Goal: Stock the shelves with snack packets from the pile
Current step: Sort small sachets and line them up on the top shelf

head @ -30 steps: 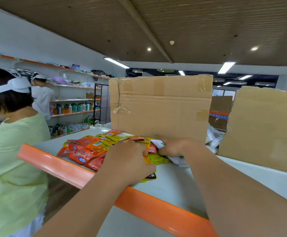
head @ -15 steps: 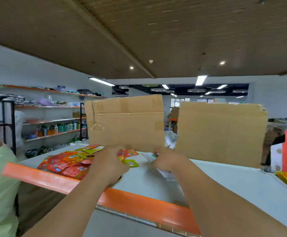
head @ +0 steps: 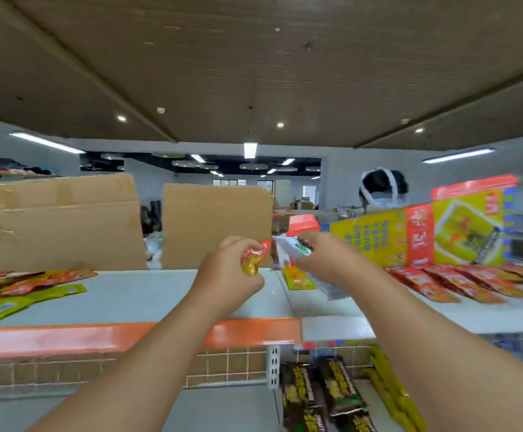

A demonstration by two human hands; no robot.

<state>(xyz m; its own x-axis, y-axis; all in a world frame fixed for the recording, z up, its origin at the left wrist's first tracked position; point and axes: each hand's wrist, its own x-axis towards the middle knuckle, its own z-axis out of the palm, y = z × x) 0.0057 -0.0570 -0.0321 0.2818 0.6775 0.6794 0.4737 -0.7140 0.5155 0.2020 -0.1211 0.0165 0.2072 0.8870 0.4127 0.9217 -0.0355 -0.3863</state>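
**Both hands hold packets over the shelf**

At frame centre the left hand (head: pixel 226 275) curls its fingers round a crumpled red-and-yellow packet (head: pixel 251 260). Just right of it, the right hand (head: pixel 327 260) grips a white packet (head: pixel 291 249) with curled fingers. The pile (head: pixel 20 288) lies at left on the shelf (head: pixel 148 300); red packets (head: pixel 450 282) line its right.

Brown slatted ceiling (head: pixel 254 57), strip lights (head: pixel 250 150)
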